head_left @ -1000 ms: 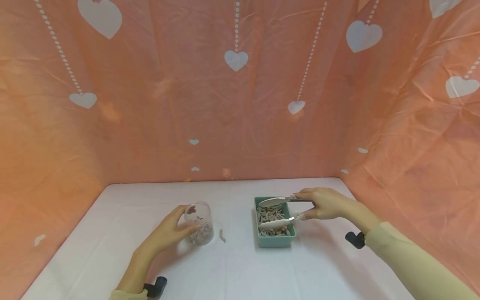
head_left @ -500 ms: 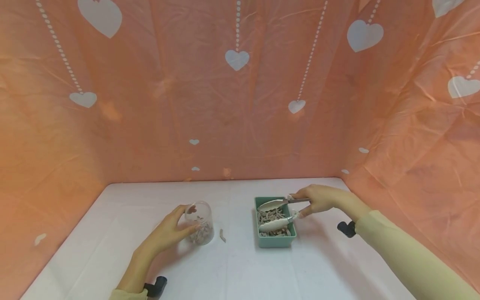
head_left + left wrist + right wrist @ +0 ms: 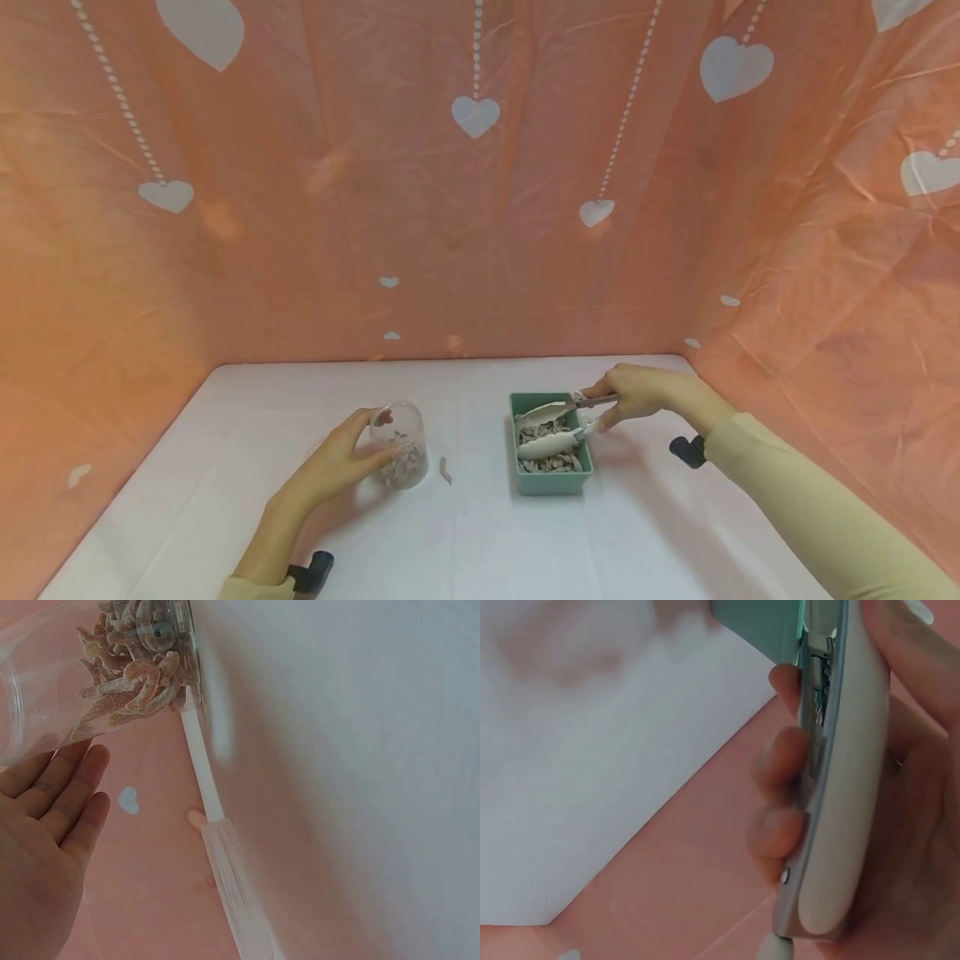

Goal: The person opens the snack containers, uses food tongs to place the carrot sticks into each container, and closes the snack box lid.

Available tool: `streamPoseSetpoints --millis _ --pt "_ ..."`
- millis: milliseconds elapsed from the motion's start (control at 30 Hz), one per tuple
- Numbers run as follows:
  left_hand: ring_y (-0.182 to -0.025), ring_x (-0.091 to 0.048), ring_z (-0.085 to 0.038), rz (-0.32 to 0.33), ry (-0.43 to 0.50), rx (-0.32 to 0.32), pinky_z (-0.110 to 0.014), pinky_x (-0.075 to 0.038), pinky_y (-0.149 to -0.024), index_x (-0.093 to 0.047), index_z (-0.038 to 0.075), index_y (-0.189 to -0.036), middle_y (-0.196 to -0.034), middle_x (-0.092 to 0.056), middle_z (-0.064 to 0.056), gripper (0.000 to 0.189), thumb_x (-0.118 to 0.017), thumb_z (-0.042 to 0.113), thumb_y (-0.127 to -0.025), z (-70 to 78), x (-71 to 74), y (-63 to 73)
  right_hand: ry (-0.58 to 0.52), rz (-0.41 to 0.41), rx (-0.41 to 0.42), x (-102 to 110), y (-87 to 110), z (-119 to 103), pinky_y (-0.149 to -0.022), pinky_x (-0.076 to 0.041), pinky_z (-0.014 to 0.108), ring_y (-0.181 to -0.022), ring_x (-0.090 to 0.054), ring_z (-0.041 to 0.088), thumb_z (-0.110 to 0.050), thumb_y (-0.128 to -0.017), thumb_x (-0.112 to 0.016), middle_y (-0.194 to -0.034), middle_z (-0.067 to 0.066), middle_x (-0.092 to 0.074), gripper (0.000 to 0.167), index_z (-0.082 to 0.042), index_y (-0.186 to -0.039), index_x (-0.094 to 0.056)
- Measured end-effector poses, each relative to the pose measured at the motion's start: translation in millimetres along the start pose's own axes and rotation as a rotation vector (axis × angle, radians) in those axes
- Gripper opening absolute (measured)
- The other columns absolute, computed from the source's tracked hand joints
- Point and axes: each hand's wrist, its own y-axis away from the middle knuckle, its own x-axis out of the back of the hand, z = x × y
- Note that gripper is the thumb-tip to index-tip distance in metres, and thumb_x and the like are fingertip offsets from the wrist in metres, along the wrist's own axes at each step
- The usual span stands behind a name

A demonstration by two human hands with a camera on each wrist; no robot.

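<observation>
My left hand (image 3: 337, 471) holds a clear plastic jar (image 3: 380, 440) on the table, thumb on its near side and fingers round the back. Curled brownish dried pieces (image 3: 139, 671) fill the lower part of this jar, as the left wrist view shows. To the right stands a green rectangular box (image 3: 551, 484) of similar pieces. My right hand (image 3: 637, 393) grips metal tongs (image 3: 851, 772) with pale handle covers. Their two white tips (image 3: 546, 447) reach down into the box among the pieces, a gap between them.
One loose dried piece (image 3: 445, 471) lies on the white table (image 3: 480, 542) between jar and box. Orange sheeting (image 3: 420, 208) with white hearts rises behind the table and on both sides.
My right hand has moved slightly left and the tong tips have come closer together, lower in the box. My left hand and the jar stay in place.
</observation>
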Motion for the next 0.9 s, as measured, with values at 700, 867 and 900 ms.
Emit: streamPoseSetpoints --millis 700,867,900 --pt "-0.139 -0.051 -0.043 0.005 -0.001 -0.007 -0.066 -0.038 -0.114 -0.056 0.005 -0.141 -0.139 -0.063 -0.014 0.063 -0.076 0.043 -0.095 -0.3 -0.4 0.7 0.066 0.119 0.075 -10.0 3.9 2.9 -0.075 -0.058 0.033 -0.081 -0.065 0.006 -0.032 -0.084 -0.087 -0.106 0.003 -0.079 0.048 -0.008 -0.125 -0.076" --pt "-0.139 -0.051 -0.042 0.0 0.0 -0.005 -0.065 -0.039 -0.114 -0.057 0.007 -0.141 -0.14 -0.063 -0.013 0.061 -0.075 0.044 -0.096 1.5 0.7 0.6 0.085 0.156 0.055 -12.4 6.2 2.9 -0.069 -0.054 0.031 -0.074 -0.058 0.003 -0.035 -0.084 -0.087 -0.103 0.001 -0.08 0.047 -0.013 -0.124 -0.078" --pt "-0.139 -0.051 -0.042 0.0 -0.001 -0.005 -0.065 -0.039 -0.114 -0.057 0.007 -0.141 -0.14 -0.063 -0.013 0.061 -0.075 0.044 -0.096 1.6 0.8 0.5 0.089 0.162 0.053 -13.1 6.9 3.0 -0.069 -0.054 0.032 -0.075 -0.059 0.003 -0.036 -0.084 -0.087 -0.104 0.002 -0.08 0.047 -0.013 -0.124 -0.078"
